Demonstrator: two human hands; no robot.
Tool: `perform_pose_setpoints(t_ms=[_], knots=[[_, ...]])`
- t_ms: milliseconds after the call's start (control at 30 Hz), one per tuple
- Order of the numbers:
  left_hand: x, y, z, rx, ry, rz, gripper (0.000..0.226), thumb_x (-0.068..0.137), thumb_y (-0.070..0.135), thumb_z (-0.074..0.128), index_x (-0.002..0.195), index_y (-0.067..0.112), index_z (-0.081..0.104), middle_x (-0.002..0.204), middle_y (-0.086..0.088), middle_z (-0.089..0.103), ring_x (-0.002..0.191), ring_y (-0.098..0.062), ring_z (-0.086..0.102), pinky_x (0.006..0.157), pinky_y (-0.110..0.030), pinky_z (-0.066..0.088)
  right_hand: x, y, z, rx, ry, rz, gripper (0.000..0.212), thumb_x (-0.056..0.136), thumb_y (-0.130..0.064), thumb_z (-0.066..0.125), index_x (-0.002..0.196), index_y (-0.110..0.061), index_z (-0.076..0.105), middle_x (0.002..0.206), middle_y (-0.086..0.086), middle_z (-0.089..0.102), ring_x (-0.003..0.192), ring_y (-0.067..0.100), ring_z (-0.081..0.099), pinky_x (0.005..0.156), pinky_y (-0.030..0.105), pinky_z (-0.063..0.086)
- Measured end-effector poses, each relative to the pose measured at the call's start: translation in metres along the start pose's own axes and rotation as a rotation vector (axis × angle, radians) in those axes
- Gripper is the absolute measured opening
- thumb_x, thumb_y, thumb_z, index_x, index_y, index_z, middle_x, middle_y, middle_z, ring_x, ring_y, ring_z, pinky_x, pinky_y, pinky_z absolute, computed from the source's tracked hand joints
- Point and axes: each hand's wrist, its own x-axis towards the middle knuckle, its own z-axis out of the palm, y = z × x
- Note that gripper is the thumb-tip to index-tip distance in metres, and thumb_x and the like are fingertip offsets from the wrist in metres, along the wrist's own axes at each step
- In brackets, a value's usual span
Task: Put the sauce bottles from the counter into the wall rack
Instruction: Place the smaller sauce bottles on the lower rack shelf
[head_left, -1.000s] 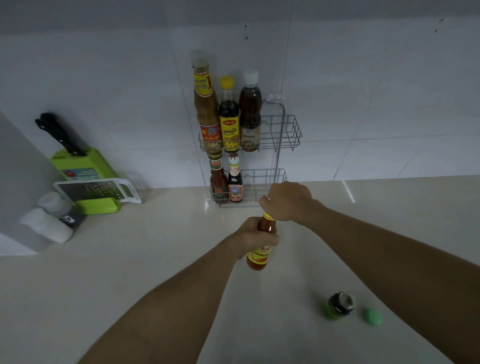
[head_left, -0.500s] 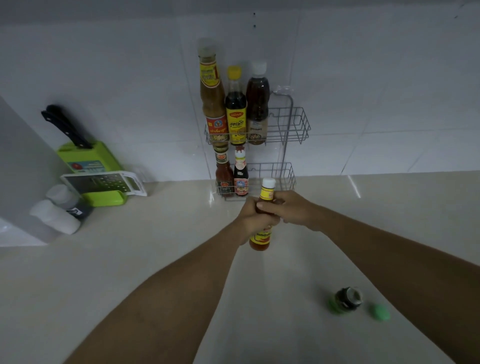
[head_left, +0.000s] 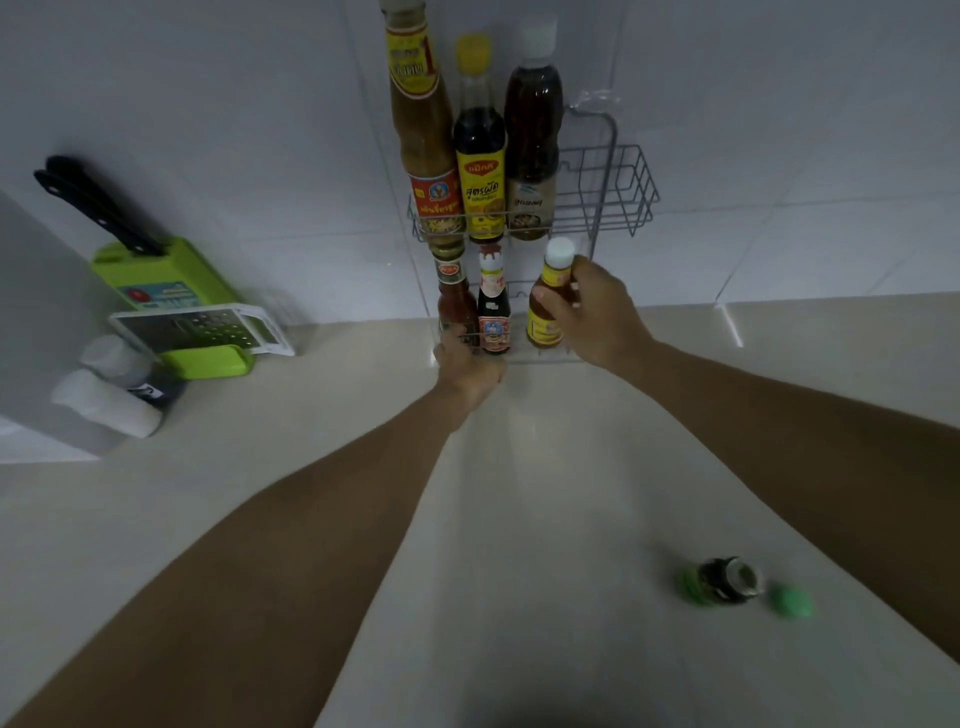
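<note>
A two-tier wire wall rack hangs on the tiled wall. Its upper shelf holds three tall sauce bottles. In the lower shelf stand two small bottles. My right hand grips a small orange-red sauce bottle with a yellow label and white cap, upright inside the lower shelf, right of those two. My left hand rests closed at the lower shelf's front left edge, touching the wire below the leftmost small bottle. A dark open bottle with a green base stands on the counter at the right, its green cap beside it.
A green knife block with black-handled knives, a white grater and two white shakers sit at the counter's left. The upper shelf's right half holds nothing. Pale counter stretches beneath my arms.
Both hands moved forward from above the counter to the rack. The small bottle left my left hand and now stands in the lower shelf in my right hand's grip.
</note>
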Motion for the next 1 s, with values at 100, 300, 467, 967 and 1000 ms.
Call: perform_pose_setpoints(t_ms=[100,300,467,967,1000], knots=[[0.015,-0.003,-0.010,0.086,0.019,0.000,0.082,0.077,0.022,0.075,0.144,0.015,0.029,0.131,-0.005,0.035,0.117,-0.021,0.042,0.107,-0.034,0.037,0.017,0.008,0.009,-0.042,0.068,-0.034,0.035,0.095,-0.037,0.060,0.112,-0.007,0.056,0.102,0.015,0.060,0.093,0.032,0.062,0.076,0.038,0.048],[0.046,-0.013,-0.017,0.091,-0.016,-0.061,0.090,0.085,0.011,0.069,0.157,0.016,0.015,0.160,-0.009,0.026,0.144,-0.030,0.033,0.116,-0.038,0.032,0.036,0.022,0.038,-0.080,0.026,-0.023,0.036,0.096,-0.031,0.062,0.114,-0.001,0.057,0.103,0.021,0.060,0.092,0.035,0.060,0.071,0.030,0.035],[0.054,-0.022,-0.012,0.102,-0.051,0.032,0.069,0.088,0.012,0.065,0.147,0.031,0.035,0.138,0.000,0.058,0.123,-0.022,0.055,0.101,-0.029,0.041,0.057,0.036,0.061,-0.076,-0.061,0.119,0.037,0.097,-0.037,0.057,0.112,-0.004,0.055,0.105,0.021,0.064,0.098,0.038,0.061,0.072,0.034,0.043],[0.055,-0.023,-0.010,0.106,-0.117,0.033,0.084,0.079,0.009,0.071,0.148,0.018,0.025,0.141,-0.003,0.045,0.127,-0.022,0.048,0.104,-0.032,0.042,0.064,0.039,0.052,0.070,-0.350,0.350,0.062,0.087,-0.061,0.059,0.130,-0.016,0.049,0.121,0.006,0.062,0.112,0.025,0.059,0.089,0.036,0.049],[0.053,-0.021,-0.011,0.087,-0.110,0.025,0.082,0.079,0.009,0.073,0.147,0.016,0.026,0.137,-0.001,0.046,0.125,-0.020,0.049,0.102,-0.031,0.043,0.063,0.039,0.047,0.076,-0.387,0.355,0.069,0.085,-0.063,0.061,0.136,-0.018,0.047,0.130,0.007,0.060,0.119,0.027,0.058,0.096,0.039,0.049]])
